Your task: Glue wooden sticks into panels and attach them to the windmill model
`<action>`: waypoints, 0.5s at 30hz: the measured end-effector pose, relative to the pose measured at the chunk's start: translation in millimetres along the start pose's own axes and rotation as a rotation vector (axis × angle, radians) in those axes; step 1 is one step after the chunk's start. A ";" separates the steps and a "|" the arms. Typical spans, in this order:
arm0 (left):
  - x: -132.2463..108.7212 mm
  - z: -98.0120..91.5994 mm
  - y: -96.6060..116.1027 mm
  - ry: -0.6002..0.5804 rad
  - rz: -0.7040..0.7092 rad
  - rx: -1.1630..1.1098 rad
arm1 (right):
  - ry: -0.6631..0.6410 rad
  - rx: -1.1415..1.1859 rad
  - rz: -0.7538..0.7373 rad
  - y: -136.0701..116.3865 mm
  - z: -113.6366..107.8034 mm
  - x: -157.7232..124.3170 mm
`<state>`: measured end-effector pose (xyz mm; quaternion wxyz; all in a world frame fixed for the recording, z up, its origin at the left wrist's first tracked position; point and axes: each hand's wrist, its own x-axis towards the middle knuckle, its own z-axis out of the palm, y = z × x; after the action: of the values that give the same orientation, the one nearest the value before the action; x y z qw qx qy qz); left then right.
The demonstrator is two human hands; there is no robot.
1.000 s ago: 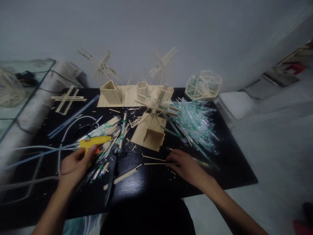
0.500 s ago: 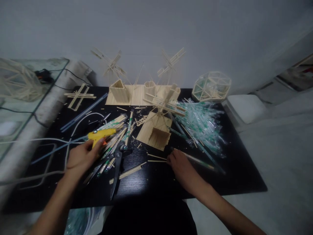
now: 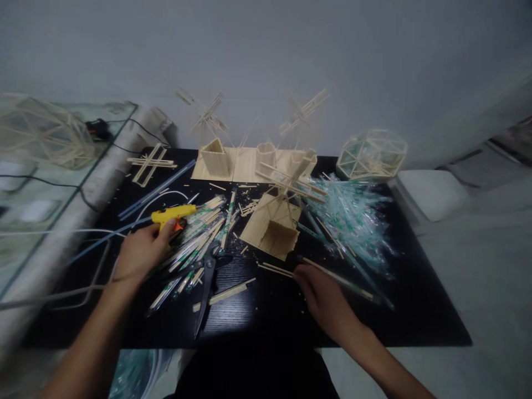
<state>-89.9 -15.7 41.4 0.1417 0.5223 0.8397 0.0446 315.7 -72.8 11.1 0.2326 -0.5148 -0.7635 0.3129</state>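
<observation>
My left hand [image 3: 141, 252] is closed around the grip of a yellow hot glue gun [image 3: 174, 212], whose nozzle points right above a pile of wrapped wooden sticks [image 3: 195, 244]. Thin wooden sticks [image 3: 275, 270] are pinched in the fingers of my right hand [image 3: 322, 296], low over the black table; their near ends are hidden by the fingers. Just beyond them stands a wooden windmill model [image 3: 279, 235] with crossed blades and an open box on a square base. Dark-handled cutters [image 3: 205, 285] lie between my hands.
Empty clear wrappers [image 3: 353, 216] heap at the right. More windmill models [image 3: 218, 158] line the back by the wall. A loose blade cross [image 3: 152, 163] lies back left, near blue glue sticks [image 3: 155, 191]. A white cable [image 3: 100, 288] crosses the left side.
The view has shifted, so the table appears further right. Against the table, the glue gun has moved slightly left. The sticks at my right fingers, spread before, now lie close together.
</observation>
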 end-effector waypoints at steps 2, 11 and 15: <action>4.6 -1.2 2.1 0.014 0.005 0.005 | 0.023 -0.008 -0.058 -1.5 0.1 0.7; 13.0 6.8 23.1 -0.002 0.056 0.005 | -0.006 -0.024 -0.094 -3.0 3.8 3.0; 10.3 12.6 24.7 -0.020 0.063 0.013 | -0.036 -0.010 -0.118 -3.7 6.6 3.8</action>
<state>-69.2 3.6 32.9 0.1453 0.5499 0.8216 0.0382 307.5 -71.8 9.2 0.2342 -0.4646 -0.7981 0.3040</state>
